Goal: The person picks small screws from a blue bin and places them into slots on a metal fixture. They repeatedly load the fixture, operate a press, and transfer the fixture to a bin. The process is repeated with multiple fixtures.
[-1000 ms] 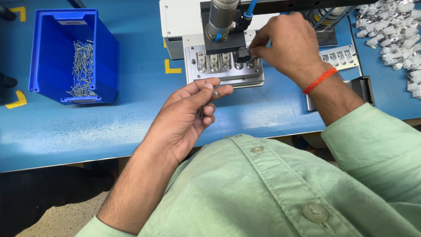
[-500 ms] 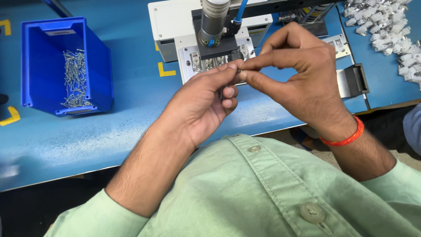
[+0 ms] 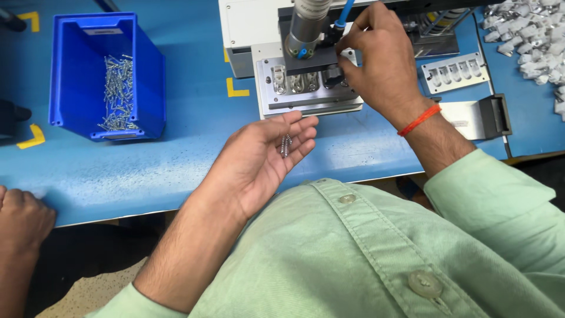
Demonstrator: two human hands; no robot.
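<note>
The blue bin holds loose screws, the left hand cups a few screws palm-up, and the right hand pinches at the metal fixture.

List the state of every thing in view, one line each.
Left hand: open, palm up, a few screws lying on it.
Right hand: fingertips pinched at the fixture under the press head.
Blue bin: upright, open, partly filled with screws.
Spare fixture: lying flat on the table, slots look empty.
</note>
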